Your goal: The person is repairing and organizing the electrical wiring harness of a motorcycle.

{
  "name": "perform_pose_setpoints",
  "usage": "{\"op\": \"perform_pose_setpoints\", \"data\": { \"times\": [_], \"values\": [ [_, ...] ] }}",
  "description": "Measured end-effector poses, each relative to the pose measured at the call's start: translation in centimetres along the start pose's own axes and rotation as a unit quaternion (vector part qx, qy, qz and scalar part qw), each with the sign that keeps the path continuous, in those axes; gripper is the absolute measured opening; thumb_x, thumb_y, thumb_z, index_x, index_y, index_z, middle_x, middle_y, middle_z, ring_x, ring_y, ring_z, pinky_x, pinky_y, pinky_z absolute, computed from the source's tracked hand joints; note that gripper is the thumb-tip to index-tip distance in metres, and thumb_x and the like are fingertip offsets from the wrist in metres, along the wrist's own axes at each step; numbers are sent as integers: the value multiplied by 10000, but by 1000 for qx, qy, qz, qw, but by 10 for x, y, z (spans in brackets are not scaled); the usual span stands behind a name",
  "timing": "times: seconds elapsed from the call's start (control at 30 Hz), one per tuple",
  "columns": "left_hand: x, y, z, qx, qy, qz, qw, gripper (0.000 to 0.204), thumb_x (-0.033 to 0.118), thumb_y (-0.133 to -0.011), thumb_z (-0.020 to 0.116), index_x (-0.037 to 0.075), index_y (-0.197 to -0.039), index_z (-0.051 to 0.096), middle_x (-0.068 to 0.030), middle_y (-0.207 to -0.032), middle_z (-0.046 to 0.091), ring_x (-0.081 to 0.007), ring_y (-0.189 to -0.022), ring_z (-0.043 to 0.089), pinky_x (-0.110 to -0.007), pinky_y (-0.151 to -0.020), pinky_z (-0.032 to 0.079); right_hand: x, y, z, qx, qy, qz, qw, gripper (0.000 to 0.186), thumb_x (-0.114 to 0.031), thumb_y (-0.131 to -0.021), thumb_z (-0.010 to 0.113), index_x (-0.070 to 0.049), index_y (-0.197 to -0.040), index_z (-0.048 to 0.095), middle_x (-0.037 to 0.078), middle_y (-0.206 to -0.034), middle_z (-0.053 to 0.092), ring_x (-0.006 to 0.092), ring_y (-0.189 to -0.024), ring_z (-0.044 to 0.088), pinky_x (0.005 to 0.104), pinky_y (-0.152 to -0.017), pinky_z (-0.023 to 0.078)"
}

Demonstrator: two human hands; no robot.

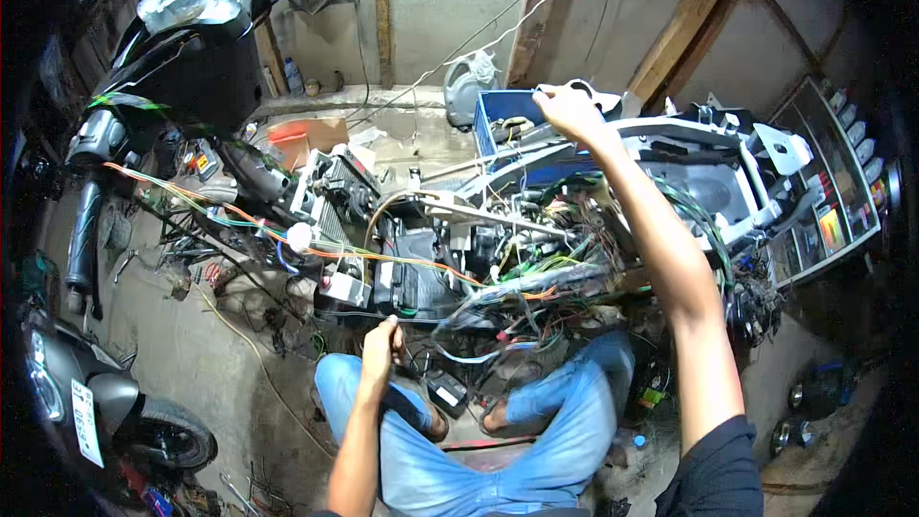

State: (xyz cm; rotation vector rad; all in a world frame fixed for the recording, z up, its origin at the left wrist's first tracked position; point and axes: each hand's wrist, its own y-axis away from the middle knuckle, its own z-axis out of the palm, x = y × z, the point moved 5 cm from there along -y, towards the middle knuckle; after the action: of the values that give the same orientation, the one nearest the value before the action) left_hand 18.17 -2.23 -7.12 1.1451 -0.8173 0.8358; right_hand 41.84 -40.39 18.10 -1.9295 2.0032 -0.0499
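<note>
In front of me stands a stripped scooter frame [522,168], its wiring and engine parts exposed. My right hand [571,115] reaches across it to the rim of a blue crate [488,120] on the far side. The fingers look curled; whatever they hold is hidden. Lower down, my left hand [383,345] is closed beside the frame's near edge, just below a dark battery-like box [410,278]. I cannot make out what is in it. An orange and green wire bundle [383,257] runs from the handlebar [84,239] into the tangled wires [574,230] at the middle.
A small black box [446,391] lies on the floor between my feet. At the left stands another motorcycle [105,397], with loose tools [196,249] scattered beyond it. A glass-fronted cabinet [823,182] is at the right. An orange-red box [299,142] sits behind the frame.
</note>
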Motion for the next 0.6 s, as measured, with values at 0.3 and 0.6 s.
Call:
{"op": "perform_pose_setpoints", "data": {
  "times": [0.3,0.6],
  "values": [
    [3,1,2,5,-95,-45,994,451,347,-969,441,103,-589,451,34,-530,411,-71,-470,354,-249,-453,279,-2,-32,156,-536,119,191,813,989,-777,-697,544,-114,-1411,375,188,-1417,398,336,-1291,406,472,-1030,365],
    [-1,-10,11,-30,12,-92,995,427,323,-972,475,114,-600,459,53,-531,397,-42,-448,320,-223,-428,241,39,-94,198,-353,-91,125,923,160,-4,-702,613,21,-847,675,122,-785,668,216,-609,627,330,-553,521]
  ]
}}
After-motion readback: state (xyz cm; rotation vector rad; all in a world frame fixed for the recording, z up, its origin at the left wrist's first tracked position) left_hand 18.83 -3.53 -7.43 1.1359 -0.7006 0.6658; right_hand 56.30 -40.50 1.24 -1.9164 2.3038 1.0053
